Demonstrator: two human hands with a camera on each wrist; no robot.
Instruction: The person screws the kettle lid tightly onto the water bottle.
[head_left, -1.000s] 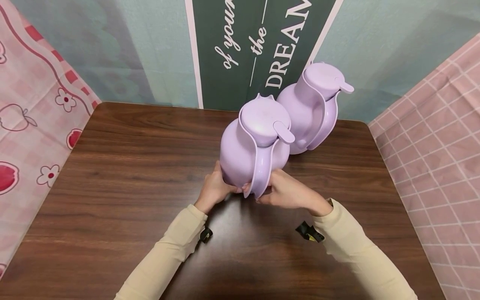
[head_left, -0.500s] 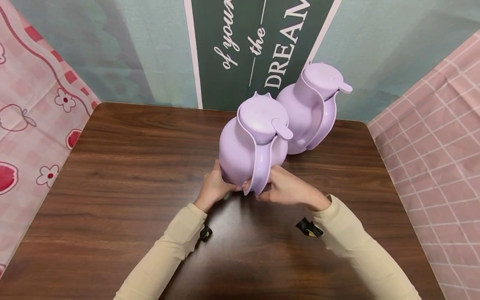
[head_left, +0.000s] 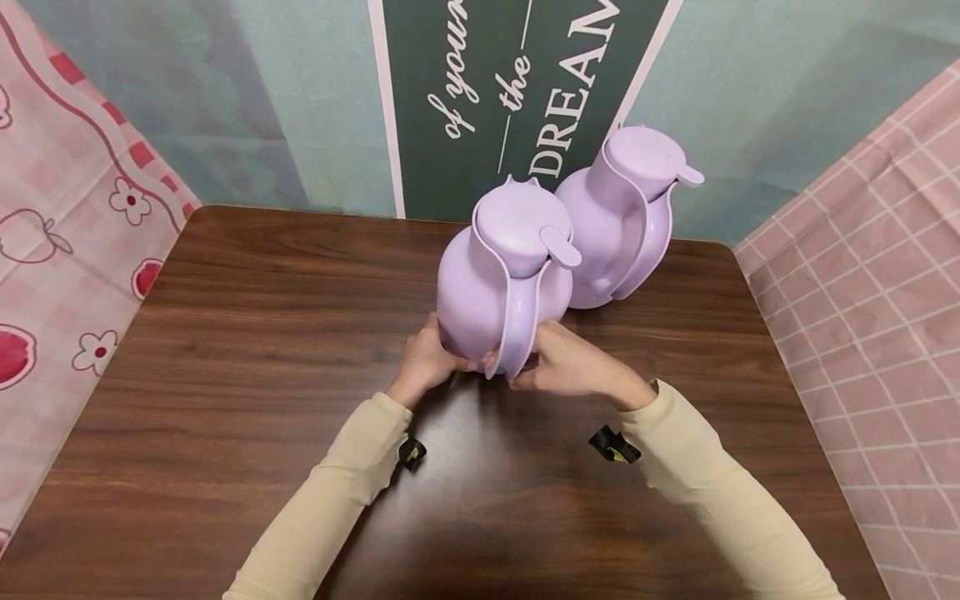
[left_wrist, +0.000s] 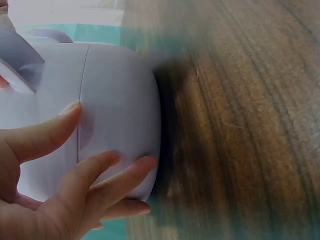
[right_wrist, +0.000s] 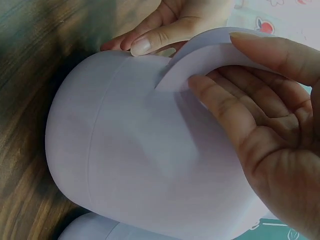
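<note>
A lilac thermos jug (head_left: 468, 292) with a round lid and a thumb lever stands on the brown wooden table, its handle (head_left: 517, 325) facing me. My left hand (head_left: 427, 360) holds the jug's lower left side. In the left wrist view its thumb lies near the seam and its fingers wrap low on the body (left_wrist: 120, 90), close to the base. My right hand (head_left: 573, 360) grips the lower end of the handle. The right wrist view shows the thumb on the handle's outer face and the index finger inside the loop (right_wrist: 215, 52).
A matching lilac jug (head_left: 600, 233) stands close behind and to the right, partly hidden by the front one. Behind the table (head_left: 262, 333) hangs a backdrop (head_left: 315, 108) with a lettered green panel. Pink patterned cloths (head_left: 892, 333) border both sides.
The front jug has shifted slightly back and to the left, away from me, with both hands still holding it. The rear jug stays in place.
</note>
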